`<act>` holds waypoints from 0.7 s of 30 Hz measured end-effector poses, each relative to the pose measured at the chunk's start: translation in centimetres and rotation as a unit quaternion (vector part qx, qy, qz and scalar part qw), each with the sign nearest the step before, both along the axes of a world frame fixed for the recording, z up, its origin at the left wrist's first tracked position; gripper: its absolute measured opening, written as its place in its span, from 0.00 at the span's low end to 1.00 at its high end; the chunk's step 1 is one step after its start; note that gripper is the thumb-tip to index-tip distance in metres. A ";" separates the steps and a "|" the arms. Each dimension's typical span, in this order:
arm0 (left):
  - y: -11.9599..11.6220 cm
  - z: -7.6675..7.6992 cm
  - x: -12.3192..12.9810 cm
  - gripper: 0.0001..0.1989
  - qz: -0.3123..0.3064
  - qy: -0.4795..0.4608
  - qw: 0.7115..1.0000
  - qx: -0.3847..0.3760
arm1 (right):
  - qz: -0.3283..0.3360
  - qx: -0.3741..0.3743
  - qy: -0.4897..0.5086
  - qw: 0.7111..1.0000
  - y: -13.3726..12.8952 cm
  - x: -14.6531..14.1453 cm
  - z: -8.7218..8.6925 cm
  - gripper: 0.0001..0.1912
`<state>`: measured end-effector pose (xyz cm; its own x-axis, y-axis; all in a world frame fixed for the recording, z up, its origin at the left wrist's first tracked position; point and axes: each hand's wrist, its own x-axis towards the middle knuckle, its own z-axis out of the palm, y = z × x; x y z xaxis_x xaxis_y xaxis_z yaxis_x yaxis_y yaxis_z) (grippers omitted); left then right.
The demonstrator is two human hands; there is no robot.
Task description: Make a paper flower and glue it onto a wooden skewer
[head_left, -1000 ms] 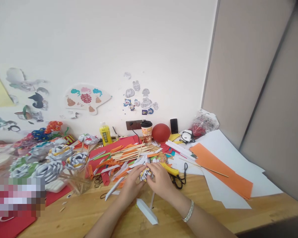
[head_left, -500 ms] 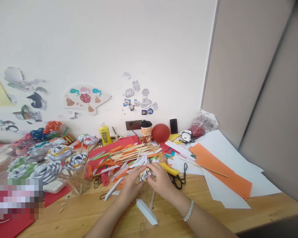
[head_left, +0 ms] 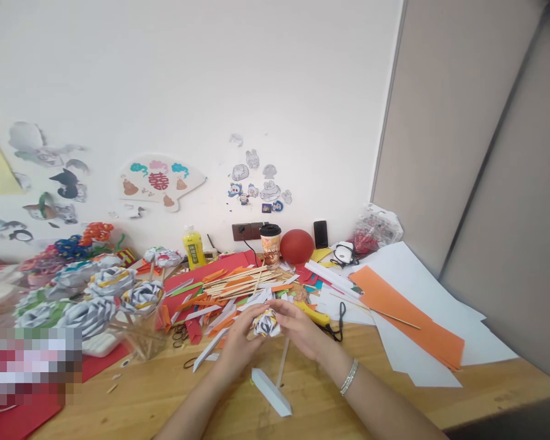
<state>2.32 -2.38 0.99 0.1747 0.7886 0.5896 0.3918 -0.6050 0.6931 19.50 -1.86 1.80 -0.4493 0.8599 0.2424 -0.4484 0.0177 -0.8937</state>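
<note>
Paper flower: white and yellow, layered (head_left: 266, 322); between the fingers of both hands.
Left hand: fingers narrowed around the flower's left side, holding it (head_left: 242, 342).
Right hand: fingers curved over the flower's upper right; firmness of grip cannot be told (head_left: 305, 333).
Flower axis: layered face turned up and towards the viewer; rounded outline, long axis not distinguishable.
Pale strip: slanting below the fingers, lower end slightly leftward (head_left: 283, 363); attachment to the flower unclear.
Fan-shaped cutout: red "囍", on the wall beyond the fingers, to their left (head_left: 160, 181).
Yellow bottle: upright beyond the left fingers; dark label characters too small to read (head_left: 194, 247).
Lidded cup: upright on the bench (head_left: 321, 397), beyond the fingers; orange print illegible (head_left: 271, 247).
</note>
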 end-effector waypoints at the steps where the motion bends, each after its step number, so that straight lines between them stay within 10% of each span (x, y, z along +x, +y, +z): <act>1: 0.0 0.1 0.0 0.26 -0.001 0.000 1.000 -0.008 | 0.001 -0.007 0.005 1.000 0.1 0.0 0.0 0.18; 21: 0.1 0.0 0.8 0.28 -0.096 -0.199 0.971 -0.086 | -0.025 -0.032 0.057 0.998 -0.2 -0.6 -0.1 0.19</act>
<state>3.07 -2.28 0.95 0.1140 0.8569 0.5027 -0.0364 -0.5020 0.8641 18.94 -2.10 1.69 -0.3777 0.8958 0.2341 -0.5474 -0.0121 -0.8368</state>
